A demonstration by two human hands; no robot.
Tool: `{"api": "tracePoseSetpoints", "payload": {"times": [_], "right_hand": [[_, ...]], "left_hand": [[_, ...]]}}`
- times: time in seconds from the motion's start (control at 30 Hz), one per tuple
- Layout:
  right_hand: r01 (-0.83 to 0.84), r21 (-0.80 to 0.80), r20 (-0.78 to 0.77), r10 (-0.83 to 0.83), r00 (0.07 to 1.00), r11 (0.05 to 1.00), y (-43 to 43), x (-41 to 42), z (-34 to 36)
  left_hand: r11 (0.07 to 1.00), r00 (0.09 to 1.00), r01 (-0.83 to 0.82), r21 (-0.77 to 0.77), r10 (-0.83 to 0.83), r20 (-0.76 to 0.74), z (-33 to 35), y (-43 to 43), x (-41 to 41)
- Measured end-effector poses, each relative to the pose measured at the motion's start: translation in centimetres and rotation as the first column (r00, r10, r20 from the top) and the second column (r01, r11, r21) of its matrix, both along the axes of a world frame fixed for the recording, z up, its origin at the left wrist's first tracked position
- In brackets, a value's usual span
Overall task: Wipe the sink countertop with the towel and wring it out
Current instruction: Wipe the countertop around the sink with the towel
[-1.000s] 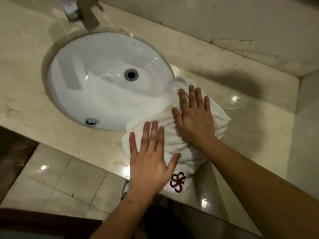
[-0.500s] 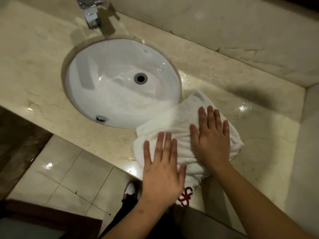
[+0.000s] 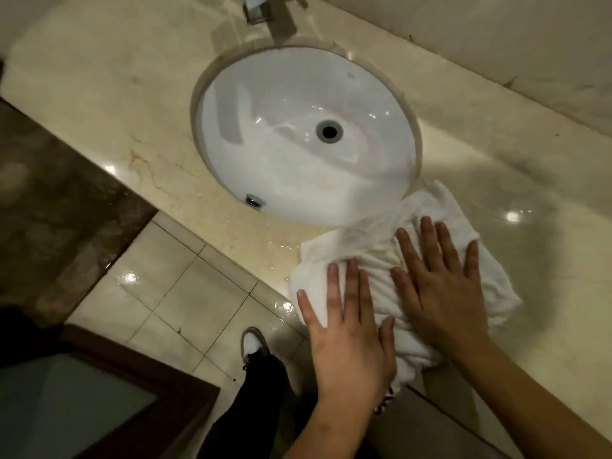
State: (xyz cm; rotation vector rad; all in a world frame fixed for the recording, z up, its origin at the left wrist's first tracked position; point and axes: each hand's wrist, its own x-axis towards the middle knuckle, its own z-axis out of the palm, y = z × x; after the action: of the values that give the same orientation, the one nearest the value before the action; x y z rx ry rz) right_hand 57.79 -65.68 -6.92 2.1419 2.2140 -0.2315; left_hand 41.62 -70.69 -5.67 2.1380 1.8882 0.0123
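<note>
Right, both palms are down flat on the towel [image 3: 390, 270], fingers spread, nothing gripped at all. The left hand [image 3: 347, 329] presses the near end, close to the counter's front lip, while the right hand [image 3: 440, 286] sits a touch further in, toward the wall. That white towel is bunched up on the countertop [image 3: 132, 94] just to the right of the sink [image 3: 298, 134], and its far corner laps up against the basin's rim. It runs long from that rim corner back toward the person, with the near tail drooping over the front edge, where a red mark peeks out under the left wrist. So the cloth lies straight under the hands, and the open, wet stretch of marble lies off to the right, by the right hand. I'd say that hand leads any push that way, with the left trailing. Wringing looks a way off yet: neither hand has closed on fabric
</note>
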Motion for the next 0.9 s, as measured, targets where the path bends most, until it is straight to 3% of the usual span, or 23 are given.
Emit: {"api": "tracePoseSetpoints", "payload": {"times": [0.23,0.33,0.47,0.6,0.77,0.9], "right_hand": [[0.16,-0.048,-0.028,-0.162,0.986,0.986,1.5,-9.3,0.3],[0.123,-0.14,-0.032,-0.129,0.991,0.983,2.4,-10.7,1.2],[-0.083,-0.036,0.003,0.083,0.997,0.996,3.1,-8.3,1.2],[-0.204,-0.011,-0.034,0.204,0.978,0.979,3.3,-10.0,0.1],[-0.206,-0.019,-0.068,0.204,0.977,0.978,4.1,-15.4,0.1],[-0.181,-0.033,-0.127,0.175,0.976,0.983,5.6,-21.0,0.7]], "left_hand": [[0.993,0.995,0.086,0.075,-0.081,-0.062,-0.8,5.1,-9.5],[0.989,0.988,0.111,0.097,-0.1,-0.114,-0.8,7.2,-12.4],[0.987,0.987,-0.14,0.08,0.145,-0.064,-0.3,6.5,-9.8],[0.909,0.91,-0.414,0.052,0.413,0.033,-1.0,7.4,-7.6],[0.907,0.909,-0.417,0.059,0.416,0.036,-1.8,9.7,-12.4],[0.943,0.947,-0.322,0.083,0.322,0.01,-1.9,13.0,-18.3]]}}
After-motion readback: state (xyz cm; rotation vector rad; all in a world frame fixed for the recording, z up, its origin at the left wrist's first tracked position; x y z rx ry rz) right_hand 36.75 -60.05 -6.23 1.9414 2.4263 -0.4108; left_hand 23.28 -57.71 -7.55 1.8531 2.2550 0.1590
